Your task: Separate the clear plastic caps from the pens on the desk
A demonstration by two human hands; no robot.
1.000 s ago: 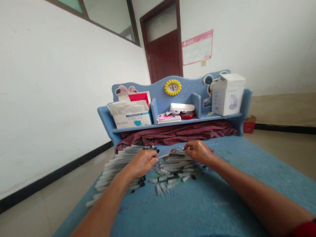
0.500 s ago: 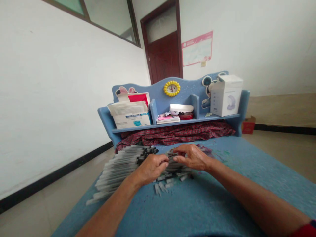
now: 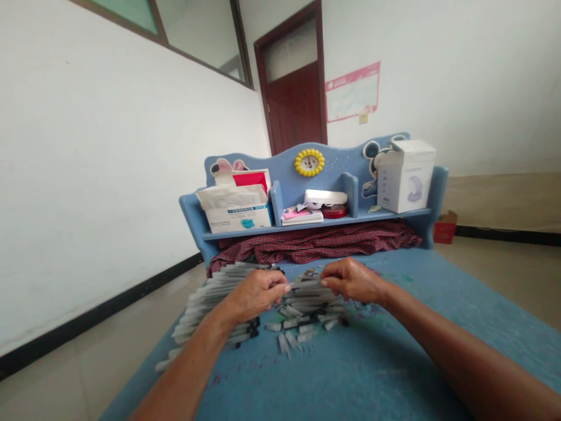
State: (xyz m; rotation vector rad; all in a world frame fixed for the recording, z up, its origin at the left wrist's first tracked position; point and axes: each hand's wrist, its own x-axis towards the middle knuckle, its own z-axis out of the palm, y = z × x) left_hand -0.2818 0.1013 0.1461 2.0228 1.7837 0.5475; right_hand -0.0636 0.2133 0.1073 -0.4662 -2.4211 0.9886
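Observation:
My left hand is closed in a pinch at the right ends of a wide pile of long translucent pen-like tubes with black ends. Whatever its fingertips hold is too small to make out. Across a short gap, my right hand pinches at the right side of a second, smaller heap of greyish translucent pieces. I cannot tell what, if anything, sits between those fingers. In front of this heap, several short clear cap-like pieces lie loose on the blue table.
Behind the piles, a red checked cloth lies bunched under a blue shelf. On the shelf stand an open mask box, papers with a red round case, and a white box. A wall borders the left side.
My hands have drawn apart: the left moved left over the tube ends, the right slightly right. More of the middle heap shows between them. The view has shifted a little.

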